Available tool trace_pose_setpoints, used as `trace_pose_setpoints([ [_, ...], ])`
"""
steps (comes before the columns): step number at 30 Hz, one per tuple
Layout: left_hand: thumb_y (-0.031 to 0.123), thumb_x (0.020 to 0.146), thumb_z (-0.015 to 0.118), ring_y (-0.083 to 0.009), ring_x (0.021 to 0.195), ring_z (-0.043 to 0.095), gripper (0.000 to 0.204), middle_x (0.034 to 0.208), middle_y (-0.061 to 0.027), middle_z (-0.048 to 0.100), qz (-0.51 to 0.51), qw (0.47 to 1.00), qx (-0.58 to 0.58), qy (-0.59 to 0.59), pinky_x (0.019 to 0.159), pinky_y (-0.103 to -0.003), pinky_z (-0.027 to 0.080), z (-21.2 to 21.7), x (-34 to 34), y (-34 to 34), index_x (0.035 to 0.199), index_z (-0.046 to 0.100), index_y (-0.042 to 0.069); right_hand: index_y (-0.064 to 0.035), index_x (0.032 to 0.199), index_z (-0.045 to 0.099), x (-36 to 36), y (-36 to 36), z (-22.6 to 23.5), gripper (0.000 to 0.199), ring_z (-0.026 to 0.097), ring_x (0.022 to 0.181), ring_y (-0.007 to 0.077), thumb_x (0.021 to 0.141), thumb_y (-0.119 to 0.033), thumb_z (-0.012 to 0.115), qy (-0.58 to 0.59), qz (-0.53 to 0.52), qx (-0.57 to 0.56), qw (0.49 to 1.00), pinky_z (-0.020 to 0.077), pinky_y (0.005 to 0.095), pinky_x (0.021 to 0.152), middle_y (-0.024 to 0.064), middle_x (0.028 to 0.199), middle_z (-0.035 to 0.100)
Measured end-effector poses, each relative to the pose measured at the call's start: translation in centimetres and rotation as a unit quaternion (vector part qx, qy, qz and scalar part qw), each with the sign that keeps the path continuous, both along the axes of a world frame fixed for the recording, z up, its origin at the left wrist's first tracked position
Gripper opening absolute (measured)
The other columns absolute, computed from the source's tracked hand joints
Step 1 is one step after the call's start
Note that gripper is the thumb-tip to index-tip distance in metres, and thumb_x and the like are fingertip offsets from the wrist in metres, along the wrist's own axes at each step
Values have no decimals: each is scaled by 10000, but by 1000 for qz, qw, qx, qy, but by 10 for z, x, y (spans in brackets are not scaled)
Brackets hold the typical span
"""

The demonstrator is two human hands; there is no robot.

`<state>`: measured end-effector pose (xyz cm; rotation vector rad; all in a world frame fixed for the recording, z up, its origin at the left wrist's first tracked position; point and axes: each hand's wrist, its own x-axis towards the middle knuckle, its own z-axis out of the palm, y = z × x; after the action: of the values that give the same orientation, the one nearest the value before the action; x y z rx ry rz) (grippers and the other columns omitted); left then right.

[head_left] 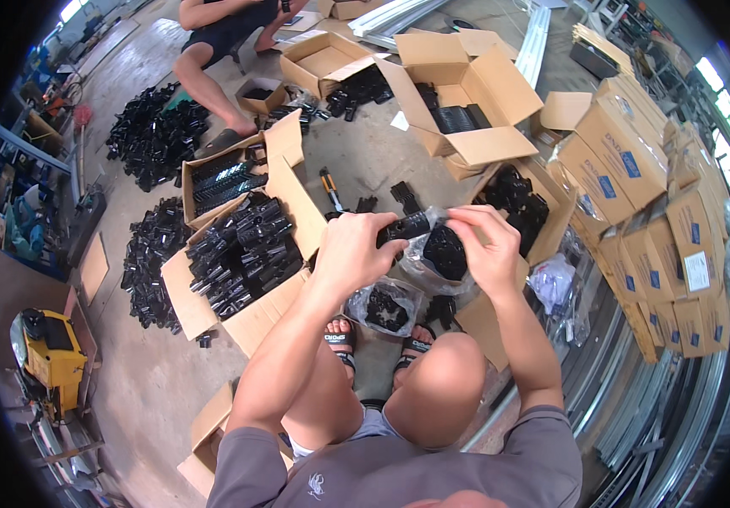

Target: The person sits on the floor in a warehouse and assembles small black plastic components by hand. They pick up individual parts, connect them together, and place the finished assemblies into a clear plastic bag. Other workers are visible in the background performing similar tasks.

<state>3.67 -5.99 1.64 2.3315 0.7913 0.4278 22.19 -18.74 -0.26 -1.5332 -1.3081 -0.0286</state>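
In front of my knees my left hand (358, 245) is closed round a short black tubular part (407, 226), with the thumb along its side. My right hand (492, 247) is just to its right, thumb and fingertips pinched together close to the part's end. What those fingertips hold is too small to make out. Below the hands, a clear plastic bag (416, 269) holds black pieces. A second clear bag (363, 310) with small black pieces stands nearer my feet. Past my left hand, an orange and black tool (328, 184) lies on the floor.
An open carton (180, 292) of black parts stands left, beside black heaps (153, 127). Another open carton (505, 102) stands far right, near stacked sealed cartons (615, 157). Metal profiles (636, 423) lie right. Another person's leg (212, 93) is at far left.
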Motion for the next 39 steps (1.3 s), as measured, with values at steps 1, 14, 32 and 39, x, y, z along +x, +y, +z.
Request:
trace_pose_setpoints([
  [1,288,778,769,-369,835,702,384,864,-219,709,3,1000,2,15,758,-420,553,5,1,-1,1076,742,47,-13,931,733,-9,2,16,123,680,807,248,809,-1,745,-56,30,5,998,536,332,731,106,898,719],
  [14,224,739,781,-366,762,683,292,774,-187,696,-18,997,49,-49,697,-446,545,-6,-21,-5,993,752,82,-57,908,715,-39,30,37,115,630,853,221,795,-77,719,-308,143,-35,940,477,351,778,34,919,695],
  [32,255,751,779,-367,823,698,308,819,-189,713,-24,999,14,-36,741,-461,560,-5,-24,3,995,750,69,-60,910,720,-47,33,42,105,618,875,241,809,-77,696,-304,154,-111,933,453,359,798,48,942,687],
  [39,278,754,796,-344,803,712,429,880,-221,711,5,992,-68,-111,750,-395,547,-3,-30,14,1068,728,-7,-34,1208,634,-46,31,42,320,644,966,220,899,-95,691,-28,119,-140,983,525,340,846,93,1111,673],
])
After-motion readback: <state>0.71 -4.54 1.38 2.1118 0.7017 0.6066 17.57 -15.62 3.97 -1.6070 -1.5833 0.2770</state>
